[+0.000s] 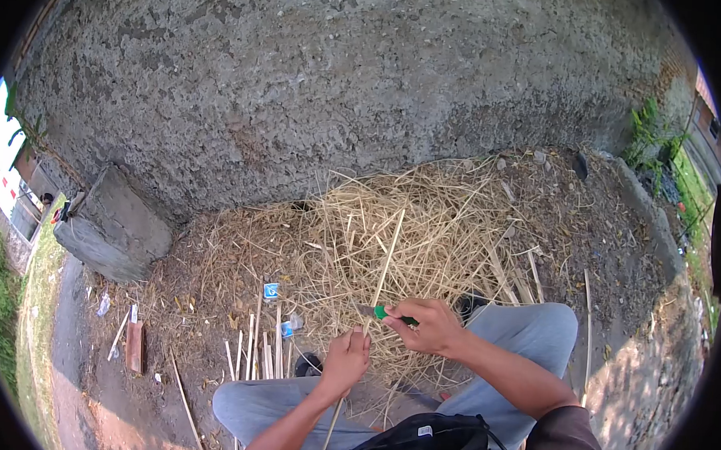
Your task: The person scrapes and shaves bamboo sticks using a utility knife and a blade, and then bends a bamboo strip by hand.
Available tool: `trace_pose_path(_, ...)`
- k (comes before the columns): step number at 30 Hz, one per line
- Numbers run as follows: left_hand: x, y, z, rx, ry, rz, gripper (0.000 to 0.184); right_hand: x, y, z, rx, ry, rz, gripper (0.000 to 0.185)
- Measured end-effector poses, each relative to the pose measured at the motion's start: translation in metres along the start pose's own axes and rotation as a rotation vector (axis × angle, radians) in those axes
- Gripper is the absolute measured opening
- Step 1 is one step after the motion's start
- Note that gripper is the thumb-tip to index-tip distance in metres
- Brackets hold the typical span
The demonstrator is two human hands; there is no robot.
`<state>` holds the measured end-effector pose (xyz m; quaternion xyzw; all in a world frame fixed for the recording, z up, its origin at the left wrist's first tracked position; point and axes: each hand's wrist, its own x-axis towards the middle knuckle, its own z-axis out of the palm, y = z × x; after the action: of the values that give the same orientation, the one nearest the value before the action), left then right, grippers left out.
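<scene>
A rough, weathered wall [343, 79] closes off the far side of the view, with bare earth at its foot and a heap of pale shavings [442, 204] just beyond the grips. Over my feed, I see the left grip [346, 359] pinching a long, thin strip [389, 258], and the right grip [429, 323] clenched around the green handle of a knife [381, 313]. The strip passes through the left grip and beside the right one, above the lap.

The main danger, I judge, is the blade skidding off the strip: it lies just ahead of the left fingertips, so a slip or a stroke drawn toward the body could nick them. Too deep a bite might snap the strip, and a loose pinch could let it twist. I cannot tell whether the edge is cutting in.

The strip's long axis runs away from the body, leaning slightly right. Its far end points past both grips toward the wall, over the shavings; its near end drops behind the left grip, between the knees. More sticks [255, 341] lie left of the left grip.
</scene>
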<state>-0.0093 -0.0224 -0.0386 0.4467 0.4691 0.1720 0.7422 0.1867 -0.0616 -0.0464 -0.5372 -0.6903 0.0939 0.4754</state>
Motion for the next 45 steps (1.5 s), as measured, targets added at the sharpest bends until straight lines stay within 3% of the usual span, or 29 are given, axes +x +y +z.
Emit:
trace_pose_path(2, 0.002, -0.01, 0.002, 0.115, 0.075, 0.148, 0.033, 0.0, 0.002, -0.001, -0.052, -0.025, 0.005, 0.014)
trace_pose_path(5, -0.005, -0.006, -0.003, 0.243, 0.114, 0.207, 0.037, 0.006, 0.004, -0.001, -0.126, -0.021, -0.032, 0.014)
trace_pose_path(11, -0.01, -0.009, -0.002, 0.134, 0.08, 0.085, 0.039, 0.023, 0.031, 0.004, -0.13, 0.145, 0.02, 0.013)
trace_pose_path(13, -0.014, -0.012, -0.003, 0.137, 0.056, 0.024, 0.039, 0.022, 0.05, 0.008, -0.186, 0.116, 0.142, 0.017)
trace_pose_path(15, -0.021, -0.02, 0.0, 0.14, 0.032, -0.031, 0.039, 0.046, 0.077, -0.027, -0.282, 0.008, 0.699, 0.02)
trace_pose_path(17, -0.035, -0.029, -0.003, 0.306, -0.024, 0.059, 0.037, 0.038, 0.141, -0.053, -0.304, 0.169, 0.794, 0.025)
trace_pose_path(20, -0.029, 0.002, -0.018, 0.111, 0.019, -0.012, 0.035, 0.03, 0.147, -0.045, -0.204, 0.205, 0.864, 0.029)
trace_pose_path(24, -0.013, 0.005, -0.028, 0.05, 0.059, -0.023, 0.033, 0.022, 0.149, -0.003, -0.049, 0.268, 0.675, 0.03)
trace_pose_path(27, -0.005, 0.0, -0.027, 0.076, 0.094, 0.026, 0.031, 0.036, 0.091, -0.011, 0.116, 0.268, 0.642, 0.024)
trace_pose_path(28, 0.007, -0.015, -0.033, 0.127, 0.113, 0.095, 0.033, 0.034, 0.084, -0.007, 0.114, 0.288, 0.491, 0.019)
trace_pose_path(30, 0.01, -0.02, -0.031, 0.171, 0.135, 0.167, 0.035, 0.026, 0.055, -0.003, 0.157, 0.23, 0.439, 0.019)
trace_pose_path(32, 0.001, -0.015, -0.014, 0.862, 0.41, 0.501, 0.035, 0.019, 0.032, -0.005, 0.202, 0.173, 0.397, 0.02)
trace_pose_path(35, 0.0, -0.019, -0.006, 0.801, 0.356, 0.472, 0.034, 0.011, 0.018, -0.006, 0.189, 0.115, 0.412, 0.021)
trace_pose_path(45, -0.007, -0.008, 0.003, 0.784, 0.321, 0.452, 0.033, 0.015, 0.04, -0.01, 0.346, 0.227, 0.471, 0.017)
